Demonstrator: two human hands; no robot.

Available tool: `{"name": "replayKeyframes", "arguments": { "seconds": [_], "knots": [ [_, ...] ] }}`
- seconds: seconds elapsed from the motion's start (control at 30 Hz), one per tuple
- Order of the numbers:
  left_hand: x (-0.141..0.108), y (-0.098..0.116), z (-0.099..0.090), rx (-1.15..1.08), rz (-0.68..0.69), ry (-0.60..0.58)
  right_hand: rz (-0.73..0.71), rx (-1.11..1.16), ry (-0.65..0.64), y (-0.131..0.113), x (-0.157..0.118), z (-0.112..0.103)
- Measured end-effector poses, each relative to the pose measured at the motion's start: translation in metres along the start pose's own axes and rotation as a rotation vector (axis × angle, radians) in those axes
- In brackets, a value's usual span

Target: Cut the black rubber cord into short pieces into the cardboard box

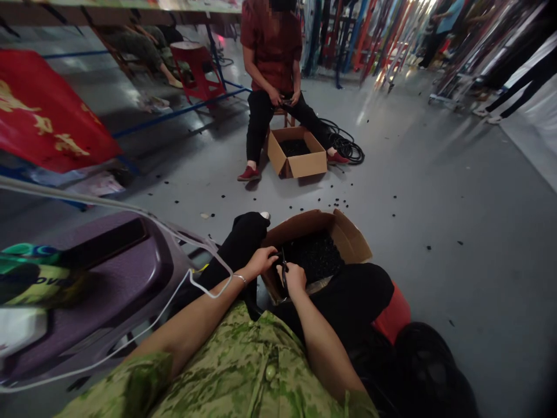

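Observation:
Over the near edge of an open cardboard box [354, 241], my two hands work close together. My right hand [295, 280] is closed around dark scissors [284, 271], their blades pointing away from me. Just left of them, my left hand [262, 261] pinches a small black piece [277, 254]; its exact kind is too small to make out. Many small black bits [317, 255] cover the inside of the box, which stands between my knees.
A purple scooter-like body [130, 261] with a white wire frame [217, 255] stands close on my left. Opposite, a seated person [272, 52] handles something above another cardboard box [308, 165]. Coiled black tubing [350, 148] and scattered black bits lie on the floor.

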State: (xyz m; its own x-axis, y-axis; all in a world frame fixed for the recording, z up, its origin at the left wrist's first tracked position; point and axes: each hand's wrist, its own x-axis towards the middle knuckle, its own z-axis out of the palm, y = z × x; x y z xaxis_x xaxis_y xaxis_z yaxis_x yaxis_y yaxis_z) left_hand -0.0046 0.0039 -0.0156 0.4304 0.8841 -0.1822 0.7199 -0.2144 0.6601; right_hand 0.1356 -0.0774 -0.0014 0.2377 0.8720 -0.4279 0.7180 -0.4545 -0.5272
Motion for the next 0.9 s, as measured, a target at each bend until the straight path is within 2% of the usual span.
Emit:
{"name": "replayKeyframes", "arguments": {
  "seconds": [0.07,0.13,0.27,0.33,0.73,0.9],
  "knots": [
    [0.000,0.000,0.002,0.007,-0.005,0.007,0.003,0.044,0.054,0.003,0.002,0.002],
    [0.001,-0.001,0.003,0.010,-0.014,0.031,0.037,0.182,0.070,0.007,0.005,0.005],
    [0.000,-0.001,0.006,0.002,-0.034,0.089,0.129,0.597,-0.002,0.013,0.012,0.015],
    [0.000,0.000,0.005,-0.019,-0.038,0.103,0.110,0.686,-0.022,0.014,0.013,0.020],
    [-0.002,0.011,0.001,-0.124,-0.024,0.176,-0.152,0.504,-0.092,0.019,0.014,0.025],
    [-0.002,0.013,0.001,-0.130,-0.029,0.180,-0.165,0.295,-0.058,0.017,0.012,0.020]
  ]
}}
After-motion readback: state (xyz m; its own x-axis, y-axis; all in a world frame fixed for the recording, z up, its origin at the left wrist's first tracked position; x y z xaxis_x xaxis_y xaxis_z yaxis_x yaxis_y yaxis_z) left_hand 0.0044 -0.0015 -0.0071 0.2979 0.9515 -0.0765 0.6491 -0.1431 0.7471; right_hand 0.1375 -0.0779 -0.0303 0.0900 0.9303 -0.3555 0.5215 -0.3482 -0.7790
